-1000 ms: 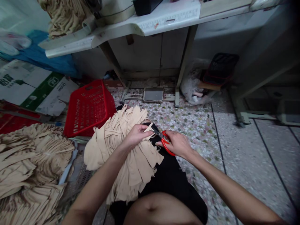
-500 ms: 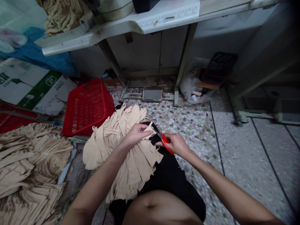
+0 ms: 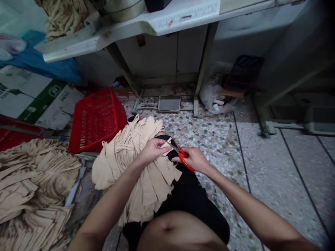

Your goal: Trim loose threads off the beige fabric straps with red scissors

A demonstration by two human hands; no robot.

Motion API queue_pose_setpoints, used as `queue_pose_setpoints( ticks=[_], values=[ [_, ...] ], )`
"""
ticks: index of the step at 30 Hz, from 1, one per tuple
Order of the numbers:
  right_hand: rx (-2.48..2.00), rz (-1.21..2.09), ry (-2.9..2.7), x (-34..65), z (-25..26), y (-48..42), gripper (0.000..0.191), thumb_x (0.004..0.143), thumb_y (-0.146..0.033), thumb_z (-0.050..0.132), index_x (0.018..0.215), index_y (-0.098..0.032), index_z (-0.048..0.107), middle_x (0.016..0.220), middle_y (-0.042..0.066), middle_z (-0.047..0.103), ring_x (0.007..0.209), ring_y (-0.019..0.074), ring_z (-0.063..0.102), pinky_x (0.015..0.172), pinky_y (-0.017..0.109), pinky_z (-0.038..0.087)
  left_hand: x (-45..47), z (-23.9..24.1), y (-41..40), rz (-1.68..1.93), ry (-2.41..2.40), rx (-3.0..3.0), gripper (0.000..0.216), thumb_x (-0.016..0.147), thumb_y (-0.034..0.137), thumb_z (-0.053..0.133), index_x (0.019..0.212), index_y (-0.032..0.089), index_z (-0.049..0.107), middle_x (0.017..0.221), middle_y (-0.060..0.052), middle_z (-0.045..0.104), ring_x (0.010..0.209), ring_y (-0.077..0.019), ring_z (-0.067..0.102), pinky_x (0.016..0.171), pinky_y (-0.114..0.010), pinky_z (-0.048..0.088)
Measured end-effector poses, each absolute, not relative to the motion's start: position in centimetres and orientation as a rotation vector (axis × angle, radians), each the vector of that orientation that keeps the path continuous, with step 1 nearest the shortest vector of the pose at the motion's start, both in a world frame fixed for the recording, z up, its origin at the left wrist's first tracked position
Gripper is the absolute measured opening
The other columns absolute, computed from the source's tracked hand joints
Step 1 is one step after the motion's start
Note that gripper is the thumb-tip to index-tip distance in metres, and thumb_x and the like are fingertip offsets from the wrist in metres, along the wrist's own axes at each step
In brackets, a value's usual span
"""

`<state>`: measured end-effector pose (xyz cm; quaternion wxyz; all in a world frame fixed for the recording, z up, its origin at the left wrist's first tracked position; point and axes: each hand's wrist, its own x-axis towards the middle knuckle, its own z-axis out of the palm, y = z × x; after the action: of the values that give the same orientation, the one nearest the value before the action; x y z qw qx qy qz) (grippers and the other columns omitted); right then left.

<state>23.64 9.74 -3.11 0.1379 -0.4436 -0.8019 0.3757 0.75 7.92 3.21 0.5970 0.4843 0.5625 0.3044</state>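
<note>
Right hand (image 3: 195, 159) on red-handled scissors (image 3: 184, 161)

Sewing wkshp, machine table (image 3: 183, 17), fabric strips (image 3: 136, 174)

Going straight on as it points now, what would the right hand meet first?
The right hand would likely first push its red-handled scissors into the beige fabric under the left hand, though depth is unclear.
</note>
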Motion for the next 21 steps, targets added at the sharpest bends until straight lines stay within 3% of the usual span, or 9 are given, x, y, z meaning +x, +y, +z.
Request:
queue_pose_setpoints(
  ticks=[4, 11, 15, 18, 21],
  values=[
    [-1.266, 1.215, -2.149, 24.5, -4.9, 9.1, 0.062, 0.081, -0.074, 0.067, 0.059, -0.021, 0.046, 0.053, -0.005, 0.041, 0.051, 0.0121, 0.038, 0.052, 0.025, 0.025, 0.5, 2.9, 7.8, 0.701, 1.31, 1.108, 0.037, 0.078, 0.043, 0.082, 0.093, 0.01, 0.078, 0.08, -0.005, 0.074, 0.067, -0.0142, 0.062, 0.062, -0.023, 0.044],
    [-1.282, 1.661, -1.634, 25.8, -7.9, 7.7, 0.064, 0.073, -0.077, 0.073, 0.065, -0.023, 0.041, 0.057, -0.007, 0.039, 0.05, 0.011, 0.038, 0.048, 0.024, 0.03, 0.7, 3.4, 7.2, 0.759, 1.299, 1.118, 0.038, 0.08, 0.045, 0.082, 0.098, 0.012, 0.077, 0.092, -0.008, 0.076, 0.079, -0.018, 0.068, 0.074, -0.027, 0.051],
    [-1.247, 1.787, -1.537, 25.6, -8.0, 7.8, 0.065, 0.065, -0.075, 0.08, 0.065, -0.023, 0.04, 0.055, -0.008, 0.039, 0.048, 0.0101, 0.037, 0.047, 0.023, 0.031, 1.1, 5.0, 6.2, 0.764, 1.341, 1.343, 0.033, 0.085, 0.046, 0.077, 0.095, 0.014, 0.078, 0.086, -0.007, 0.072, 0.077, -0.0174, 0.064, 0.07, -0.026, 0.047],
    [-1.231, 1.844, -1.519, 25.0, -7.5, 7.9, 0.065, 0.065, -0.073, 0.082, 0.064, -0.023, 0.04, 0.052, -0.008, 0.04, 0.047, 0.01, 0.037, 0.046, 0.023, 0.029, 1.4, 5.6, 4.5, 0.613, 1.305, 1.691, 0.027, 0.094, 0.041, 0.067, 0.094, 0.017, 0.08, 0.08, -0.006, 0.068, 0.071, -0.0155, 0.059, 0.065, -0.026, 0.042],
    [-1.2, 1.881, -1.524, 24.2, -7.1, 7.9, 0.062, 0.069, -0.072, 0.08, 0.065, -0.023, 0.041, 0.052, -0.008, 0.041, 0.046, 0.0105, 0.038, 0.045, 0.024, 0.029, 1.7, 5.5, 2.3, 0.342, 1.078, 1.973, 0.021, 0.095, 0.035, 0.065, 0.09, 0.02, 0.08, 0.077, -0.005, 0.068, 0.074, -0.0168, 0.062, 0.071, -0.029, 0.042]
  ],
)
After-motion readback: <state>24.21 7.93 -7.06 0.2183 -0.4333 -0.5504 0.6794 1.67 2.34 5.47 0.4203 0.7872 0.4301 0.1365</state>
